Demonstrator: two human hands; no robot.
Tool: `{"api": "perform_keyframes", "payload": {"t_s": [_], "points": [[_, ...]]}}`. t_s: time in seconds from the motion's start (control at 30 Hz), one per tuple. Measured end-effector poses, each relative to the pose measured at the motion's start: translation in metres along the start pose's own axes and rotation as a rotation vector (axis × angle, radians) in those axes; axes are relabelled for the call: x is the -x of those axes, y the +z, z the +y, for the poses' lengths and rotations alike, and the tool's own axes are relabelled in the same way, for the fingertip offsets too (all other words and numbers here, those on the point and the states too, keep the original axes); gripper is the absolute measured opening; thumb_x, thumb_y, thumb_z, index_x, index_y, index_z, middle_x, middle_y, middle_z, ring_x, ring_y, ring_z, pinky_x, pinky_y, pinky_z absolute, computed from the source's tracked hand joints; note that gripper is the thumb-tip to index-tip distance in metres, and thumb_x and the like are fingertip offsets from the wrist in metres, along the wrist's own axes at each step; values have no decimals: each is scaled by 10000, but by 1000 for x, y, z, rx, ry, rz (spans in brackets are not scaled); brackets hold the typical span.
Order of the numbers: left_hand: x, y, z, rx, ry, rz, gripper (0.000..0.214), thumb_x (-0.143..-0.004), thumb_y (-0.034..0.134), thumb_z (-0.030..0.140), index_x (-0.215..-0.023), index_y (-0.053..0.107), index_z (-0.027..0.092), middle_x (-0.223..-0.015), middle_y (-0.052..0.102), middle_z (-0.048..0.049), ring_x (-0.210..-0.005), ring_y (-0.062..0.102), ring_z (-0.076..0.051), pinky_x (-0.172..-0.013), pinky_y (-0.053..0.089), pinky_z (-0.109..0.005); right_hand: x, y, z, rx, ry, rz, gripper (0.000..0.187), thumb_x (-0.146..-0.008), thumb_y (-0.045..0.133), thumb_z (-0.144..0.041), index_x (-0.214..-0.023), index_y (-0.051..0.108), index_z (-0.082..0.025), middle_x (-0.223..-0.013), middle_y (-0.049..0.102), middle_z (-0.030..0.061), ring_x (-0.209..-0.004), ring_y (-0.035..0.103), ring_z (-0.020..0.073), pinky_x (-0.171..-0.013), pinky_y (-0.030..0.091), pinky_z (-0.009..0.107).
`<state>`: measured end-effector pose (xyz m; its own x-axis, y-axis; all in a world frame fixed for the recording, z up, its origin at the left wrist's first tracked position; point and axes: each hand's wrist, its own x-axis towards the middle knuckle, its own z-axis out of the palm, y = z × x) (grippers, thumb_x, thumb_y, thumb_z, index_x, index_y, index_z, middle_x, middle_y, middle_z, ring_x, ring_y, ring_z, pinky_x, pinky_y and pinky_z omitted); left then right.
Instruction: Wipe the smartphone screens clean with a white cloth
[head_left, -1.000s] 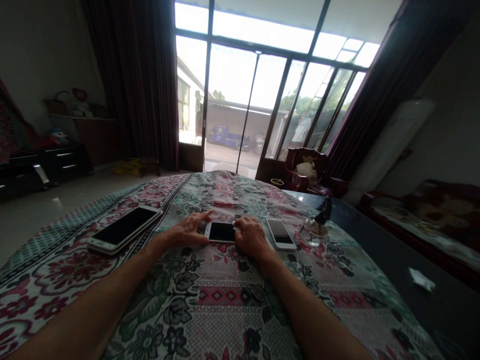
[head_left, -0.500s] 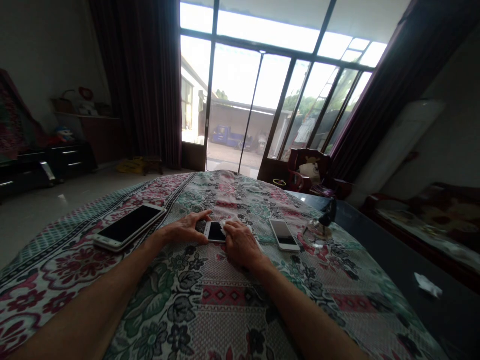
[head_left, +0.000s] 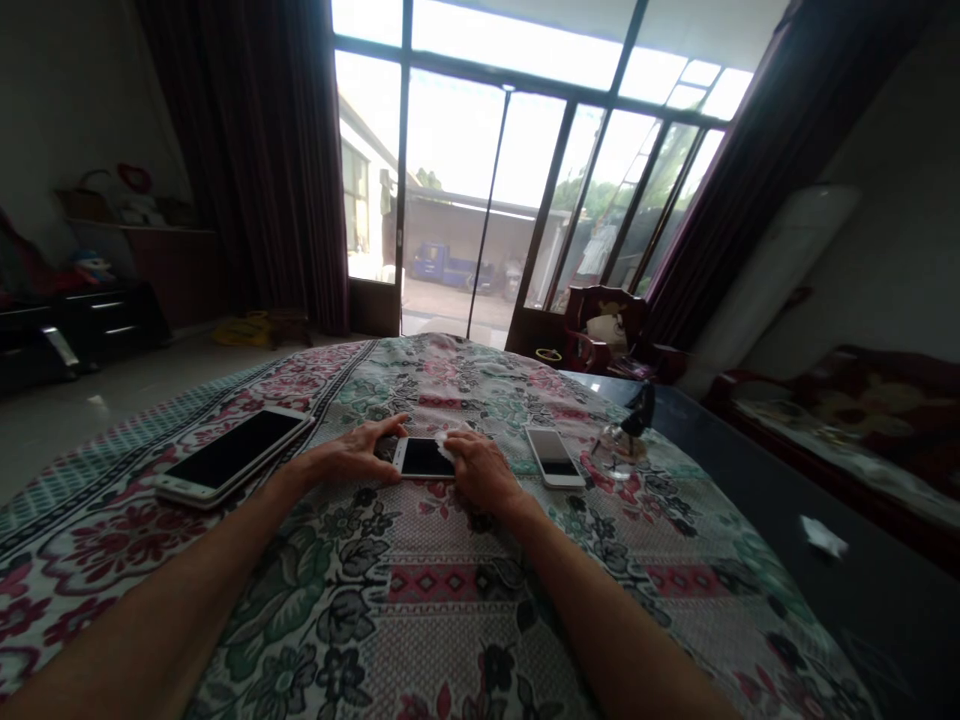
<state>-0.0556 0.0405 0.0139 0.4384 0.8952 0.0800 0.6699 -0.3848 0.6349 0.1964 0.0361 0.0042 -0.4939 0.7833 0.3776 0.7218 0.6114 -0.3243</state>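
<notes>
A white-framed smartphone [head_left: 426, 457] with a dark screen lies flat on the flowered tablecloth. At its left end, my left hand [head_left: 364, 452] braces it, thumb at the near corner and forefinger by the far one. My right hand [head_left: 486, 472] covers the phone's right end, fingers bent over a white tissue [head_left: 441, 440] pressed on the screen. A second white smartphone [head_left: 553, 458] rests to the right of that hand. On the left lies a larger white phone [head_left: 236, 455] with a black screen. Beyond the right-hand phone stands a small clear spray bottle [head_left: 621, 445] with a black top.
The patterned tablecloth [head_left: 442, 585] spreads under everything and drops off at the left. At the right, a dark tabletop [head_left: 757, 500] carries a crumpled white tissue [head_left: 823, 537]. A wooden armchair [head_left: 606, 325] and glass doors [head_left: 480, 210] stand past the far edge.
My right hand with the tissue has slid right along the phone, uncovering more of its screen. My left hand stays at the left end. The whole view has shifted slightly.
</notes>
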Motion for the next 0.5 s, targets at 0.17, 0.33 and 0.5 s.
{"api": "perform_keyframes", "payload": {"t_s": [0.17,0.33,0.5], "points": [[2,-2,5,20,-14,-12,902,-696,725,417,-1496,379,188,-1332,609,-35,-1169,546,-275,-1012,386,-303,3,-4,4,77,186,15,363,-866,431,-30,-1045,696,-205,-1212,679,86,-1175,571,205,-1016,422,321],[-1,-1,-3,43,4,-3,898,-688,720,387,-1497,380,191,-1331,614,-54,-1137,555,-279,-989,405,-326,6,-3,-11,130,184,-12,359,-915,427,-88,-1180,648,-184,-1290,626,119,-1227,518,230,-1053,378,348],[-4,-3,-6,13,5,-72,909,-704,701,388,-1515,341,189,-1356,590,-83,-1174,546,-280,-1032,388,-362,6,3,-27,102,55,-57,334,-896,489,-121,-1197,620,-181,-1312,597,105,-1259,465,228,-1079,352,381]]}}
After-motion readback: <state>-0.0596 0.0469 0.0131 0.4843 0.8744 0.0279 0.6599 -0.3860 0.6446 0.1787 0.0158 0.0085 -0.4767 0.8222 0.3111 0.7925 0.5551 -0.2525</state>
